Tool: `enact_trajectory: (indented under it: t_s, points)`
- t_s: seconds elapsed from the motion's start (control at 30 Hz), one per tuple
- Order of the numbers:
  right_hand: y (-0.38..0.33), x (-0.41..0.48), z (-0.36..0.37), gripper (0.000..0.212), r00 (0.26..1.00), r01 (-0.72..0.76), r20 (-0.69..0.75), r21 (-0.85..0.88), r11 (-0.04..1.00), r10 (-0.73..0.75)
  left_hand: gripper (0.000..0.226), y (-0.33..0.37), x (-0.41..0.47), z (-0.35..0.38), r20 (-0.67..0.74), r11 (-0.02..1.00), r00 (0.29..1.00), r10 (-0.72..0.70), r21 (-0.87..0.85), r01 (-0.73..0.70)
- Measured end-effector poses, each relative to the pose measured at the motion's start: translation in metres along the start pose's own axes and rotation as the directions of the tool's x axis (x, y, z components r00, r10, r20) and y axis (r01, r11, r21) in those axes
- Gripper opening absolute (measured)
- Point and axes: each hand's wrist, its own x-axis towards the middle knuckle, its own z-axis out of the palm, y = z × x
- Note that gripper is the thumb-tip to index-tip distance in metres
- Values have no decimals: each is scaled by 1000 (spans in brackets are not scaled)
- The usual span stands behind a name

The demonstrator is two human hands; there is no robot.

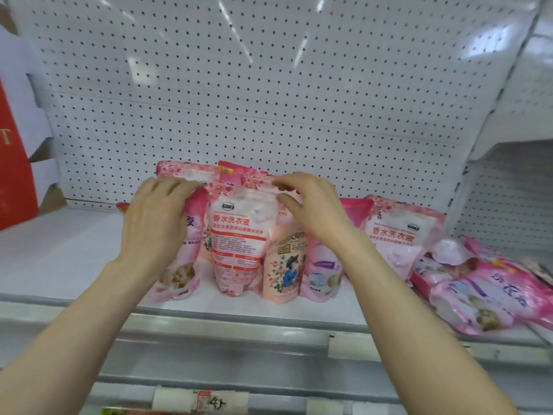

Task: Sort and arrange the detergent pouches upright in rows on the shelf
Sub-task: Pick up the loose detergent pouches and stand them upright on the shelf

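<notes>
Item: white-and-pink pouch (236, 235), upright mid-front of shelf (59, 250) among neighbour pouches (284, 265), left grip (158, 217) and right grip (311, 205) both pinched on its top corners (soft, bottom-heavy); risk: released leaning, it may slump and topple them.

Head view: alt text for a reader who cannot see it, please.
The left hand and right hand grip the tops of upright pink pouches standing on a white shelf. Other pouches lie flat at the right.

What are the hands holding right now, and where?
Right hand pinches the centre pouch at its top right corner; left hand grips the top edge of the baby-print pouch.
</notes>
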Motion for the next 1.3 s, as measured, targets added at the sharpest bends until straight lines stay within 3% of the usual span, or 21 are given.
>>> enact_trajectory:
  t_s: [0.17,0.27,0.37,0.5,0.73,0.87,0.97,1.07,1.17,1.23,1.3]
  points:
    - [40,-41,-32,26,984,5,-178,-29,1000,-10,55,8,-4,14,4,997,998,-68,24,68]
    - [65,-59,-44,24,984,-11,-181,-20,1000,7,51,15,-4,19,13,993,995,-101,58,100]
    - [88,-72,-53,25,989,-23,-148,-14,1000,21,48,39,-4,22,-38,989,989,-145,-12,144]
    - [122,-87,-72,26,981,-46,-188,-35,998,38,49,93,0,29,-106,996,994,-14,-90,5]
    - [186,-107,-110,30,979,-72,-197,-77,994,56,42,204,21,42,-72,977,996,58,-203,-71]
    - [227,-118,-126,36,983,-130,-142,-109,985,114,40,270,26,60,-41,952,988,149,-264,-154]
    - [266,-133,-135,42,970,-243,-55,-155,958,238,40,317,23,80,4,928,975,220,-308,-208]
    - [307,-153,-145,45,873,-463,16,-289,838,488,37,355,14,98,50,906,961,272,-349,-239]
    - [332,-177,-151,42,690,-584,127,-485,651,713,38,381,0,114,128,884,935,330,-390,-259]
    - [343,-189,-151,42,628,-620,170,-480,621,759,38,391,-14,124,177,881,917,356,-391,-267]
    - [348,-195,-155,34,616,-693,126,-382,611,777,36,395,-27,133,206,876,905,373,-399,-270]
